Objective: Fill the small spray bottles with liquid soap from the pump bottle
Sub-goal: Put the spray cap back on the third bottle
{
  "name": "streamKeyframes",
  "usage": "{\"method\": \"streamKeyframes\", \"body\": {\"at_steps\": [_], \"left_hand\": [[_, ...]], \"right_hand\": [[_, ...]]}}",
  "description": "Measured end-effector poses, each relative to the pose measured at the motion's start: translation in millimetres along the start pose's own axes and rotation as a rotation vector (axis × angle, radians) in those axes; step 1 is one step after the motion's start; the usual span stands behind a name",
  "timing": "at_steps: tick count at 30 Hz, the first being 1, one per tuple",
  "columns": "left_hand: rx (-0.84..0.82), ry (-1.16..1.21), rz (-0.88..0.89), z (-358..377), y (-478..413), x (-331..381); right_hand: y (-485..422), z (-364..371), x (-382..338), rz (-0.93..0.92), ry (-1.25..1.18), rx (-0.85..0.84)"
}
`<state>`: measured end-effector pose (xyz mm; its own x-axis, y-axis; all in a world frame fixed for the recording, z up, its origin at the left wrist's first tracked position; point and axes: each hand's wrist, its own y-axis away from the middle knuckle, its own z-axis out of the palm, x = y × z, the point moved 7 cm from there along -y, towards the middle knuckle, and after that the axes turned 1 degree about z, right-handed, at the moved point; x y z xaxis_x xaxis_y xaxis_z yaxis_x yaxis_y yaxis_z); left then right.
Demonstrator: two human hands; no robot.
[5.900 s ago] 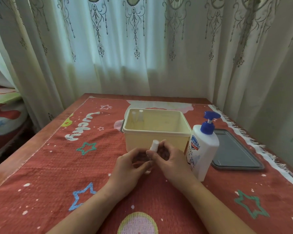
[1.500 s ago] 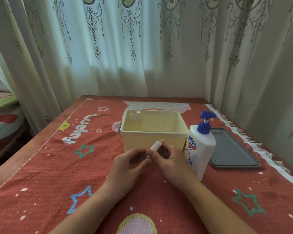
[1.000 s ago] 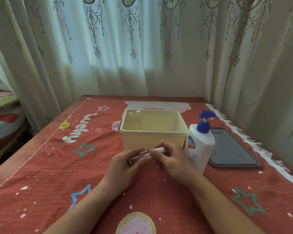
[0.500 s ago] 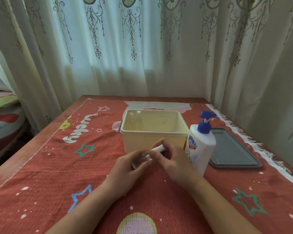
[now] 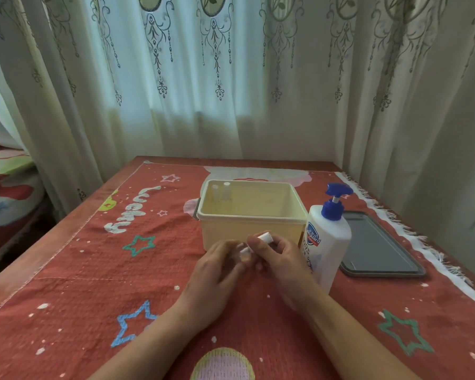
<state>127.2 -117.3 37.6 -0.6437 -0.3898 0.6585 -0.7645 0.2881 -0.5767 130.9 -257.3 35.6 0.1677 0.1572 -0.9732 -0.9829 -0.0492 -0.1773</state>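
Both hands meet just in front of the tub [image 5: 247, 215], low over the table [image 5: 93, 270]. The left hand [image 5: 217, 272] curls round the clear body of a small spray bottle [image 5: 244, 252], and the right hand [image 5: 280, 259] pinches its white cap [image 5: 265, 237]. So each grip is closed on it. Whether the cap is coming off or going on, I cannot tell. The pump bottle [image 5: 327, 242] stands upright just beside the right hand, where a sideways jerk could topple it. A hard twist might make the slick little body slip and roll. Two more bottles [image 5: 220, 192] stand in the tub's far left corner.
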Motion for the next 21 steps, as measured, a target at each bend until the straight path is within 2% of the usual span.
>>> {"method": "streamKeyframes", "body": {"at_steps": [3, 5, 9, 14, 17, 21], "left_hand": [[-0.038, 0.357, -0.191, 8.0, 2.6, -9.9], [-0.036, 0.491, -0.236, 9.2, 2.2, -14.4], [-0.049, 0.478, -0.209, 11.4, 1.9, -12.9], [0.058, 0.406, -0.206, 4.2, 4.8, -20.6], [0.103, 0.379, -0.197, -2.9, 4.4, -22.9], [0.122, 0.445, -0.222, -8.8, 3.1, -25.9]], "right_hand": [[0.4, 4.5, 1.0, -0.045, 0.006, 0.001], [1.0, 5.2, -1.4, -0.091, 0.060, 0.024], [1.9, 2.0, -2.6, -0.095, 0.114, 0.032], [9.3, 8.2, -4.2, -0.054, 0.171, 0.054], [9.3, 17.3, -12.2, -0.063, 0.302, 0.054], [-2.5, 20.0, -25.0, -0.121, 0.616, 0.106]]}}
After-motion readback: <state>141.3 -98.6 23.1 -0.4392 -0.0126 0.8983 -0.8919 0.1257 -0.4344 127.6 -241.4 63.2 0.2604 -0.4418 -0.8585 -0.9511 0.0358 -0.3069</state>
